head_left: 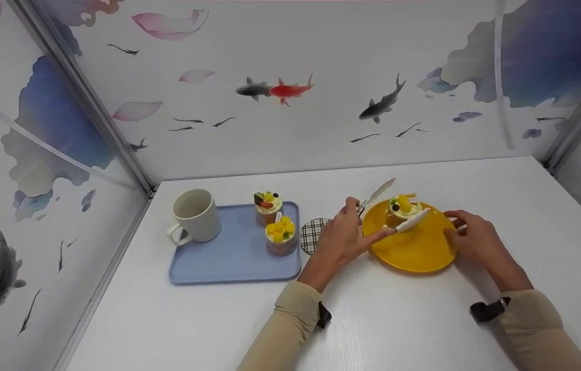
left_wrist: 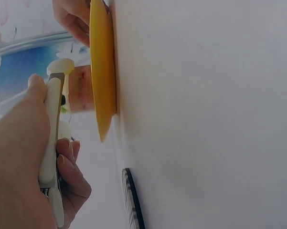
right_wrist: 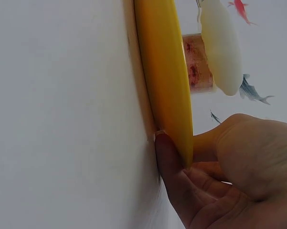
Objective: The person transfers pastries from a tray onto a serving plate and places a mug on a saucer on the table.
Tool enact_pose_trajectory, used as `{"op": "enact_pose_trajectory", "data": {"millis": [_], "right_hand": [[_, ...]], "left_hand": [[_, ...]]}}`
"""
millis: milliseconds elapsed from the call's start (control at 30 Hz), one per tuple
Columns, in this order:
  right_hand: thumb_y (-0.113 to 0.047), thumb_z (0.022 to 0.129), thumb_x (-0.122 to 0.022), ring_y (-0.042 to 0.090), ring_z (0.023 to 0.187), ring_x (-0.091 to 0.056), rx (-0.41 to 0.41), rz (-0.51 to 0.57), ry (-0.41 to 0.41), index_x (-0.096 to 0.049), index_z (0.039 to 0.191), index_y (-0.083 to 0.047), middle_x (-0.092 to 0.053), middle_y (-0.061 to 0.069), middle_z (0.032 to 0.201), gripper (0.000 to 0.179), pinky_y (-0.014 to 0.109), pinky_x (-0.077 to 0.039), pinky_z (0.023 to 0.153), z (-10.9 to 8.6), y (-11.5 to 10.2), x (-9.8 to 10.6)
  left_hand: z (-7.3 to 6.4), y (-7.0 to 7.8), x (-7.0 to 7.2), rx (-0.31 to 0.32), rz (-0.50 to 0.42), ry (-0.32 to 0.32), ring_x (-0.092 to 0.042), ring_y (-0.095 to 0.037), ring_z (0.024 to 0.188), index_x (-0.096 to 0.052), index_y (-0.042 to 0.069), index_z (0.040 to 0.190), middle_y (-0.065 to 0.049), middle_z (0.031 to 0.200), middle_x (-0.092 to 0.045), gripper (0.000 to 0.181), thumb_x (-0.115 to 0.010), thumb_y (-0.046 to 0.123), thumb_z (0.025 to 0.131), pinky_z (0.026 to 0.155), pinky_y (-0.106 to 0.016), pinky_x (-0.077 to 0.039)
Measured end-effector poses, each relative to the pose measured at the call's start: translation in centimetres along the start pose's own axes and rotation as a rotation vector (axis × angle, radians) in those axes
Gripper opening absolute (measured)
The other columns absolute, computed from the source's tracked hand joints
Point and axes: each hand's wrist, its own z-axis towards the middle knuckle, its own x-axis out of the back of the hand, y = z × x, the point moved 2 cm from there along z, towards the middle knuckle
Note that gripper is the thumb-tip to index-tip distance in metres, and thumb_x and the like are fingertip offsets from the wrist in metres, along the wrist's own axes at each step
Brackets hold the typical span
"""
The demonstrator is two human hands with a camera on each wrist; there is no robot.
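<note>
My left hand (head_left: 341, 233) grips a pair of tongs (head_left: 413, 220) with pale handles and broad white tips. The tips are spread, one on each side of a small dessert cup (head_left: 404, 206) topped with cream, yellow fruit and a dark berry. That cup stands upright on a round yellow plate (head_left: 410, 255). In the left wrist view the tongs (left_wrist: 49, 119) lie between thumb and curled fingers, beside the cup (left_wrist: 81, 89). My right hand (head_left: 478, 241) pinches the plate's right rim, with the thumb above and fingers below in the right wrist view (right_wrist: 229, 176).
A blue tray (head_left: 228, 263) on the left bears a white mug (head_left: 196, 214) and two more dessert cups, one with mixed fruit (head_left: 269, 207), one with yellow cubes (head_left: 281, 237). A checked coaster (head_left: 312, 236) lies between tray and plate. Printed walls (head_left: 321, 139) border the white table (head_left: 372, 324).
</note>
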Motion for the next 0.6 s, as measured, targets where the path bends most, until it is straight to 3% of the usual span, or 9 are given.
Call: {"op": "enact_pose_trajectory", "data": {"millis": [333,600], "right_hand": [[-0.017,0.111,-0.058,0.046,0.120,-0.060,0.010,-0.005,0.015,-0.039,0.161,0.003,-0.053,0.034,0.143,0.057,0.048,-0.062,0.098,-0.2,-0.1,0.1],[-0.019,0.112,-0.058,0.047,0.123,-0.059,0.002,-0.009,0.004,-0.038,0.162,0.003,-0.052,0.035,0.145,0.058,0.052,-0.060,0.102,-0.1,-0.1,0.2]], "left_hand": [[-0.6,-0.3,1.0,-0.067,0.048,0.034,-0.062,-0.011,0.072,-0.045,0.019,0.135,-0.001,0.107,-0.074,0.077,-0.062,0.081,0.093,0.061,-0.014,-0.048],[-1.3,-1.0,1.9,-0.089,-0.008,0.063,-0.057,-0.013,0.070,-0.047,0.019,0.132,-0.004,0.108,-0.075,0.069,-0.061,0.077,0.097,0.058,-0.016,-0.044]]}}
